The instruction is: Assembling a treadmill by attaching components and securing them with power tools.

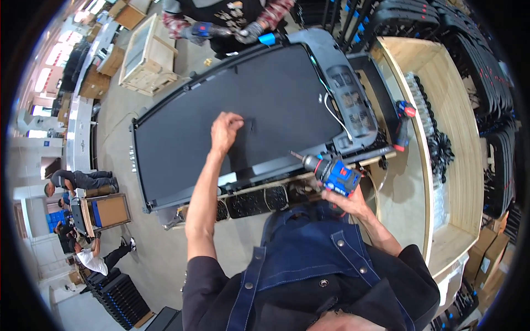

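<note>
A blue cordless drill is gripped in my right hand, its bit pointing up and left toward the near edge of a treadmill deck. My left hand is over the black treadmill belt, with its fingertips pinched together. Whatever sits between those fingers is too small to make out. Beside the fingertips, a few small dark pieces, perhaps screws, lie on the belt. At the deck's right end is a grey plastic housing, with a thin white cable looped from it.
Across the deck, a co-worker's gloved hand holds another drill. A red-and-black power tool lies at the right, by a wooden crate holding dark parts. Stacked black frames stand behind it. Another wooden crate is far left.
</note>
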The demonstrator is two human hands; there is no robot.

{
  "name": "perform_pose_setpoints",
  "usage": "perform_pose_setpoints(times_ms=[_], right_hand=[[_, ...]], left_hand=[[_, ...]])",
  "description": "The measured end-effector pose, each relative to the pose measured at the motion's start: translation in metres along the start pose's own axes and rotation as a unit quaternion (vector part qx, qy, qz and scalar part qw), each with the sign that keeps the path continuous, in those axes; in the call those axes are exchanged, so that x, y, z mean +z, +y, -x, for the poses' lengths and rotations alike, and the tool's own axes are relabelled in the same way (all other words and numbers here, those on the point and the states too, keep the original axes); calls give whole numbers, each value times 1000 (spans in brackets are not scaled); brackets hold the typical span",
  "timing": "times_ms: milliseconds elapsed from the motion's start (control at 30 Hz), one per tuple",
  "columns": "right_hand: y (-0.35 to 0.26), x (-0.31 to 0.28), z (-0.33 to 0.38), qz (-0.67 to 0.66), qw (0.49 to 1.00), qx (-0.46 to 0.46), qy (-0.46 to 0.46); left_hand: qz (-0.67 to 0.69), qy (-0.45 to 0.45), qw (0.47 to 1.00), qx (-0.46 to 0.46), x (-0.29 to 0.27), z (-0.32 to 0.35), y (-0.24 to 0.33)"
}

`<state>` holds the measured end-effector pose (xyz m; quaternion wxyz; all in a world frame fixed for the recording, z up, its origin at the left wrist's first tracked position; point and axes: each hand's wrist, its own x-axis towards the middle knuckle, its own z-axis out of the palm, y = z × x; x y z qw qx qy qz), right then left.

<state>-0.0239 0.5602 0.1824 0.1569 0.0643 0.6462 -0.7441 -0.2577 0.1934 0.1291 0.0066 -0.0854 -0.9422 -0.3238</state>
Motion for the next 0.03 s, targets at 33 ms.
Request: perform_pose_setpoints(times_ms=[33], right_hand=[[-1, -6, -3, 0, 1000, 8, 8]], left_hand=[[21, -9, 1000, -20, -4, -5, 15]])
